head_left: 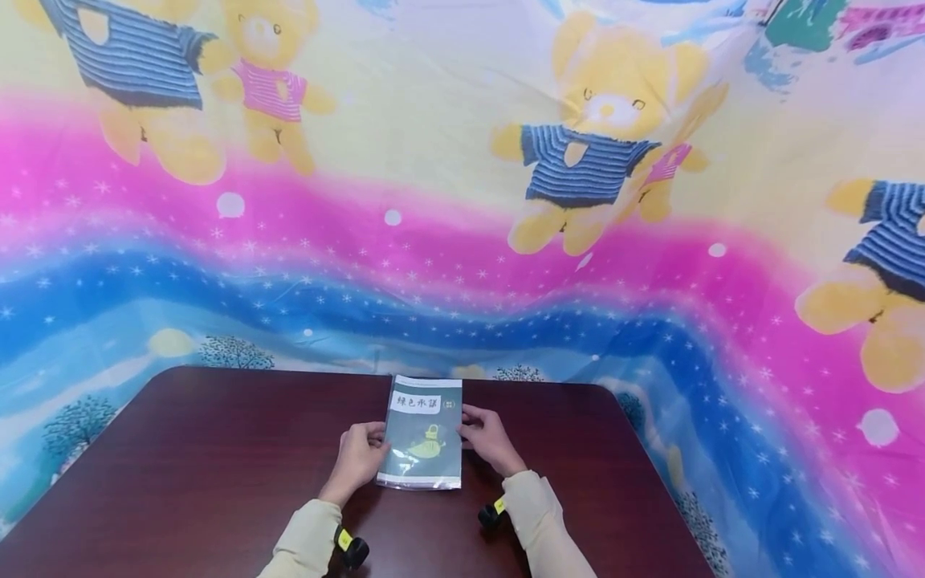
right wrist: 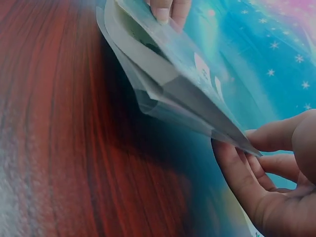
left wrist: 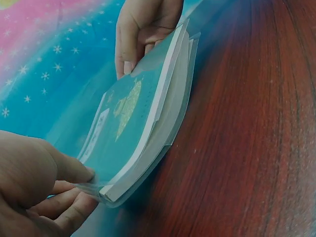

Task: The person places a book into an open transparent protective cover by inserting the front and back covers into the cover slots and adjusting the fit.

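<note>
A green book (head_left: pixel 425 417) in a clear plastic cover is held up between both hands over the dark table, its front facing me. White lettering panel and a yellow-green drawing show on it. My left hand (head_left: pixel 359 457) pinches the spine side, thumb in front and fingers behind, as the left wrist view also shows at the book (left wrist: pixel 133 113). On the opposite side my right hand (head_left: pixel 491 437) pinches the open page edge and the clear cover (right wrist: pixel 168 106), thumb against fingers. The pages bow slightly apart along the bottom edge.
The dark red wooden table (head_left: pixel 238 466) spreads under the hands to both sides. Behind it hangs a printed cloth (head_left: pixel 433 241) with bears and snowflakes, meeting the table's far edge. A black wrist camera (head_left: pixel 352 551) with a yellow tag sits on the left sleeve.
</note>
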`<state>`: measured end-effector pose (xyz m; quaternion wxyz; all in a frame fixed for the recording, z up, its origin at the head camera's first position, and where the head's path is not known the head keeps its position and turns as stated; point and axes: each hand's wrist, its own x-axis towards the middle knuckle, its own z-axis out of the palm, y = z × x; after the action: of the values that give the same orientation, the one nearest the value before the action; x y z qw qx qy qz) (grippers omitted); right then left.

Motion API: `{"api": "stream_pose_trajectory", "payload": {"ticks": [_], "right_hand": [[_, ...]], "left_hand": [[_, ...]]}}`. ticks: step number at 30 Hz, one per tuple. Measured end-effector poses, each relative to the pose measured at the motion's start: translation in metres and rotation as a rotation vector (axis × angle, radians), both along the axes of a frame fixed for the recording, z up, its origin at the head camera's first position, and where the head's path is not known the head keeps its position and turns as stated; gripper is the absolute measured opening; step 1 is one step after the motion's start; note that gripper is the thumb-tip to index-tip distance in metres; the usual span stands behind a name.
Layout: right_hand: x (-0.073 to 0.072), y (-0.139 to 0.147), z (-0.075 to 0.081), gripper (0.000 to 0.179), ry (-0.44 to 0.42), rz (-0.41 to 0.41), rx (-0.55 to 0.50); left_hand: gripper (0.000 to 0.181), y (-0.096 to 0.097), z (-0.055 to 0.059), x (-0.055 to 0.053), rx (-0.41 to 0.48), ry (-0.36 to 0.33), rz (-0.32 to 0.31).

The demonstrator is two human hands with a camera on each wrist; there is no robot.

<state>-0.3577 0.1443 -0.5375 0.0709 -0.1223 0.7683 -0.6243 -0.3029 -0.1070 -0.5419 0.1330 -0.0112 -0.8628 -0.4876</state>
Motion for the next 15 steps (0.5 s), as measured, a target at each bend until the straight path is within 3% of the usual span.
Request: {"api": "stream_pose_trajectory", "payload": {"ticks": [15], "right_hand": [[-0.0039,-0.0007,-0.0035,0.045,0.061,0.003,0.145]], "left_hand": [[0.027,0.0046,-0.0044,-0.0034,-0.093,0.007,0.05]]}}
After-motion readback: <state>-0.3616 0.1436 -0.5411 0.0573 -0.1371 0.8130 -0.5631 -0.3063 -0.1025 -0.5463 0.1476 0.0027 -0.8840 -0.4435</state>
